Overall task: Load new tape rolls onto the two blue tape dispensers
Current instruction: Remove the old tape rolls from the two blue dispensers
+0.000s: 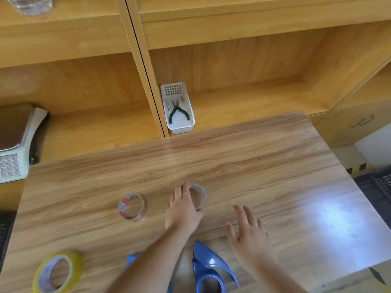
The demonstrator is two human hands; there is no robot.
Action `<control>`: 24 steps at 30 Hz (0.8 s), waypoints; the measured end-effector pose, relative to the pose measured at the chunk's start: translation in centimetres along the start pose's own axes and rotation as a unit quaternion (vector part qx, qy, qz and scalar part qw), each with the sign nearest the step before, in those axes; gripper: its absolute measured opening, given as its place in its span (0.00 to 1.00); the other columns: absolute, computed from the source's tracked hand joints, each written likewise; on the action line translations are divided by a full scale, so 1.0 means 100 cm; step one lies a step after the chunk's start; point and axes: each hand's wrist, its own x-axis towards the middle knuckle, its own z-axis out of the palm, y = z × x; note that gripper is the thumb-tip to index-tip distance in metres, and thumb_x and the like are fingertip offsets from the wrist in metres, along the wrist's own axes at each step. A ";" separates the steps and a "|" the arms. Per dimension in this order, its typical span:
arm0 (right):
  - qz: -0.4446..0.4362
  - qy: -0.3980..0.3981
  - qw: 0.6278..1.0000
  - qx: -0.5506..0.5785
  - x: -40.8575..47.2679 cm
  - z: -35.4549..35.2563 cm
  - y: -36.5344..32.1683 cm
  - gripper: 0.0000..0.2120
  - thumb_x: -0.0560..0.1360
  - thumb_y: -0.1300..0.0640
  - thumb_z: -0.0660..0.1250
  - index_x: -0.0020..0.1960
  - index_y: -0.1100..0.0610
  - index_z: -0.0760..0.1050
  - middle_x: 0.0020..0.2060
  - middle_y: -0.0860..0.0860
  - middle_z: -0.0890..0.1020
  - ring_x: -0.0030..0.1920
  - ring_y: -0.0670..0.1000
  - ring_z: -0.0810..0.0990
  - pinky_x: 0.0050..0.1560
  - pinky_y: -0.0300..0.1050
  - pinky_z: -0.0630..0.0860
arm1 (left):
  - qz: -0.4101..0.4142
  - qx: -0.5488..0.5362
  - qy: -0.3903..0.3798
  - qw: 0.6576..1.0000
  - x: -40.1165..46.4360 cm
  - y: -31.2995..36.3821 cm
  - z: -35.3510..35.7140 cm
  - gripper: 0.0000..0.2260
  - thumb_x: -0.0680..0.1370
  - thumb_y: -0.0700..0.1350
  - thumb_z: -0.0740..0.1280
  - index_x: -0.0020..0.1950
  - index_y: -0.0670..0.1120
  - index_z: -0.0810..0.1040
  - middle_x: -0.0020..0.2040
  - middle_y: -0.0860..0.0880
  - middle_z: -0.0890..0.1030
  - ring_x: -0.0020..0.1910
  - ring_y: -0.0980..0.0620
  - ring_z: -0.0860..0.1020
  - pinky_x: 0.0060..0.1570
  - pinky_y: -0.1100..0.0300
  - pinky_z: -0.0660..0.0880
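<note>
Two forearms, bare, entering from lower centre of frame. Left hand [183, 210] and right hand [250, 235]: no sleeves, gloves, rings, watch or bands visible. Nails short.

A clear tape roll [197, 196] lies flat on the table, touching the left hand's fingers [185, 194] on their right side. A second clear roll with a red-and-white core [132, 206] lies flat well left of those fingers, and a yellow roll [57, 271] lies far nearer and left. One blue dispenser [208, 269] lies just below both hands' wrists; a second [132, 259] peeks out under the left forearm.
</note>
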 end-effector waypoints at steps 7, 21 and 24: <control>0.005 -0.011 1.000 0.001 -0.001 0.007 -0.002 0.32 0.78 0.33 0.49 0.79 0.41 0.52 0.80 0.47 0.58 0.77 0.55 0.61 0.73 0.55 0.66 | 0.002 0.001 -0.010 1.000 0.017 -0.007 0.008 0.44 0.74 0.56 0.73 0.83 0.50 0.50 0.79 0.50 0.59 0.76 0.47 0.64 0.71 0.50 0.70; -0.059 -0.030 0.998 -0.010 -0.020 0.019 -0.058 0.32 0.79 0.38 0.57 0.80 0.42 0.52 0.81 0.50 0.57 0.76 0.59 0.62 0.74 0.56 0.64 | 0.045 -0.023 0.051 0.997 -0.035 -0.043 -0.020 0.43 0.73 0.59 0.72 0.80 0.59 0.49 0.79 0.54 0.56 0.77 0.48 0.59 0.73 0.48 0.68; -0.085 -0.034 0.996 -0.014 -0.032 0.029 -0.087 0.31 0.79 0.38 0.57 0.79 0.43 0.54 0.80 0.50 0.59 0.75 0.59 0.63 0.72 0.57 0.65 | 0.038 -0.033 0.096 0.994 -0.055 -0.066 -0.044 0.44 0.73 0.61 0.71 0.81 0.59 0.49 0.80 0.53 0.56 0.78 0.48 0.60 0.73 0.48 0.68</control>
